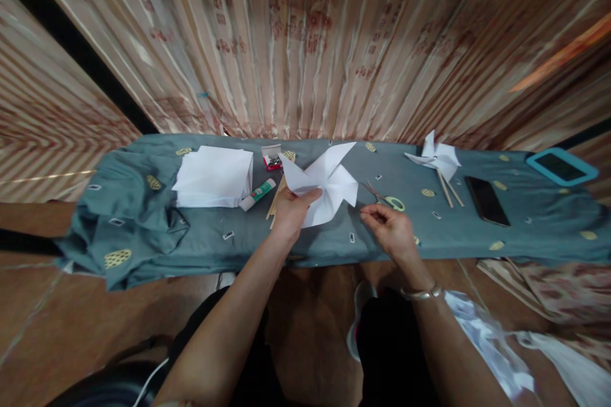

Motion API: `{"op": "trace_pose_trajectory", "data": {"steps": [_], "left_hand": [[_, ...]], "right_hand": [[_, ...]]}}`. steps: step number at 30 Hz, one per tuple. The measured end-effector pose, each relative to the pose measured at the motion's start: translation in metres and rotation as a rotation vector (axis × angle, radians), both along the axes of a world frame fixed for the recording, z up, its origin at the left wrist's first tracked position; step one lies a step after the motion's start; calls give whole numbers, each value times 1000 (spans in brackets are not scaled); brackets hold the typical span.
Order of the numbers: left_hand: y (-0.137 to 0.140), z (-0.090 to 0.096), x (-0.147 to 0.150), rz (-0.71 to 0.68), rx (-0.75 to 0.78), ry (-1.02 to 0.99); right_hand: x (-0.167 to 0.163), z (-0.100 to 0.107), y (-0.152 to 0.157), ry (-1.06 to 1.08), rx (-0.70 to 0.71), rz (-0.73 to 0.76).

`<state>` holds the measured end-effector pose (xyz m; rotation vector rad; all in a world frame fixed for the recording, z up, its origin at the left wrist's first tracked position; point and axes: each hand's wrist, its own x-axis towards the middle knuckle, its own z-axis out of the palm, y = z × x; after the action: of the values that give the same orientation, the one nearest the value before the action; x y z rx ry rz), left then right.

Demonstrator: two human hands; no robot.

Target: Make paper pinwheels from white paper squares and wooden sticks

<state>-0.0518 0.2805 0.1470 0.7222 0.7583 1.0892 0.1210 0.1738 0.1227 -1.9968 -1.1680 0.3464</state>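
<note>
A white paper pinwheel [329, 187] with folded blades is held over the cloth-covered table. My left hand [292, 206] grips it from the left, thumb pressed near its centre. Just right of the pinwheel is my right hand [390, 226], its thumb and fingertips pinched together; whatever they hold is too small to make out. Scissors [392, 203] with a yellow-green handle lie behind the right hand. Wooden sticks [273, 206] show partly beneath my left hand. Near them are a glue stick [258, 194] and a small open box of metal pins [272, 159].
A stack of white paper [214, 177] lies on the left of the table [229, 229]. To the right are another pinwheel [436, 158] with sticks, a black phone [487, 201] and a blue-framed tablet [562, 166]. Curtains [305, 44] hang behind. Plastic bags [487, 337] lie at lower right.
</note>
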Motion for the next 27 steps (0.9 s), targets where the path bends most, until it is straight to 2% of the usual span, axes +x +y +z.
{"op": "trace_pose_trajectory", "data": {"steps": [5, 10, 13, 17, 27], "left_hand": [[-9, -3, 9, -16, 62, 47], [-17, -4, 19, -49, 115, 85], [-21, -6, 25, -55, 151, 135], [-27, -10, 30, -68, 180, 185], [-38, -11, 39, -131, 210, 230]], "right_hand": [[2, 15, -14, 156, 158, -7], [-21, 35, -24, 108, 269, 11], [-29, 43, -26, -21, 293, 41], [-32, 41, -23, -171, 314, 72], [-23, 26, -17, -218, 268, 73]]}}
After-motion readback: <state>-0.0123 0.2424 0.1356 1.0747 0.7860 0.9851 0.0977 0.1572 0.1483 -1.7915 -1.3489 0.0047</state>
